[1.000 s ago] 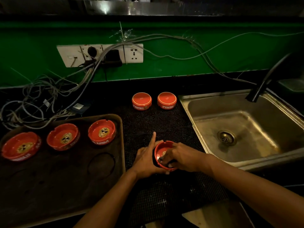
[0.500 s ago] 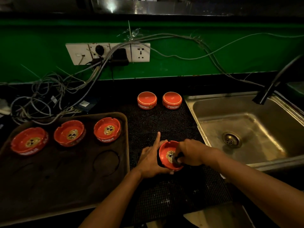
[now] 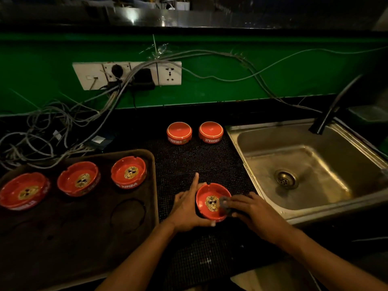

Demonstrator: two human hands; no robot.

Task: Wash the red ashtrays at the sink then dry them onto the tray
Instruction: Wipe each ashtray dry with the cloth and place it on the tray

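Ashtray point(image 3: 211, 201): upright on black mat point(image 3: 195, 160), beside sink point(image 3: 304, 169).
Left hand point(image 3: 186, 208): cups its side, forefinger straight.
Right hand point(image 3: 249, 211): pinches dark cloth point(image 3: 224, 203), blurred, over rim.
Tray point(image 3: 151, 164): near edge cut off.

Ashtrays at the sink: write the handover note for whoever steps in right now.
Left hand: grips the upright ashtray over the black mat, index finger pointing straight out.
Right hand: holds a small dark cloth at that ashtray's right rim.
Done: three ashtrays upright on the tray.
Left: finish this one and set it on the tray; then the two upside-down ashtrays beside the sink.
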